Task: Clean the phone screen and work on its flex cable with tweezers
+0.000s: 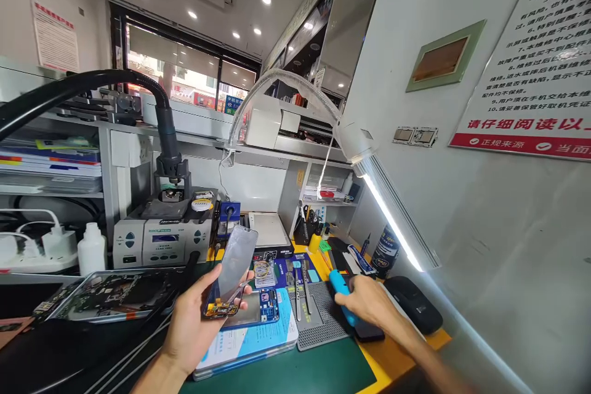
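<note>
My left hand (194,314) holds a phone screen (239,258) upright, its fingers wrapped round the edges. A gold flex cable shows at the screen's lower end. Just behind it, an opened blue phone frame (268,306) with exposed circuitry lies on a light-blue and white box (258,345). Over to the right, my right hand (364,298) is closed round a bright blue cylindrical tool (339,283), whose exact kind I cannot tell. Below that hand lies a dark phone-like slab (369,331). Two tweezers (305,292) rest on a grey perforated mat (327,320) between my hands.
A soldering station (161,243) and a white bottle (92,249) stand at the left. A lit lamp (392,209) hangs low over the right side. A black case (413,303) and a dark blue can (386,249) sit near the wall. Cables cross the left foreground.
</note>
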The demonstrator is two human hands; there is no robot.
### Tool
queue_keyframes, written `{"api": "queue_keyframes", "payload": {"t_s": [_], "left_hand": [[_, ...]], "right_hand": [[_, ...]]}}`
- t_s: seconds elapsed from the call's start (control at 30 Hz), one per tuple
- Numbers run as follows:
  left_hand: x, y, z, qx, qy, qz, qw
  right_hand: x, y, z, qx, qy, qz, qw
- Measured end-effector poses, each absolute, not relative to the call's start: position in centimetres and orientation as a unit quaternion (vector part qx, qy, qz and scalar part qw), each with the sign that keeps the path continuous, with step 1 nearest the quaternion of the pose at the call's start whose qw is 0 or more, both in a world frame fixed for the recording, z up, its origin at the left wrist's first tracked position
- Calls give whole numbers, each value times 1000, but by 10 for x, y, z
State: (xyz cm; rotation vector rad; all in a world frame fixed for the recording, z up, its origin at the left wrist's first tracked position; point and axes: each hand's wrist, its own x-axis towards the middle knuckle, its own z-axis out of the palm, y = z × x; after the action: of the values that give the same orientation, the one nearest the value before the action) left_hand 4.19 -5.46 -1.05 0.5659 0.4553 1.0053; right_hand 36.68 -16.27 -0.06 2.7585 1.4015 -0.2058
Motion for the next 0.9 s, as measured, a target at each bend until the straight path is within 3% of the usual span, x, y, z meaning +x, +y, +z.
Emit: {"api": "queue_keyframes", "payload": {"t_s": [0.27,0.9], "left_hand": [[43,-56,-8,261,190,452,831],[40,-56,-6,259,202,470,819]], "right_hand": [[424,-130,41,896,443,-36,-22],[461,-98,19,888,457,9,40]]}}
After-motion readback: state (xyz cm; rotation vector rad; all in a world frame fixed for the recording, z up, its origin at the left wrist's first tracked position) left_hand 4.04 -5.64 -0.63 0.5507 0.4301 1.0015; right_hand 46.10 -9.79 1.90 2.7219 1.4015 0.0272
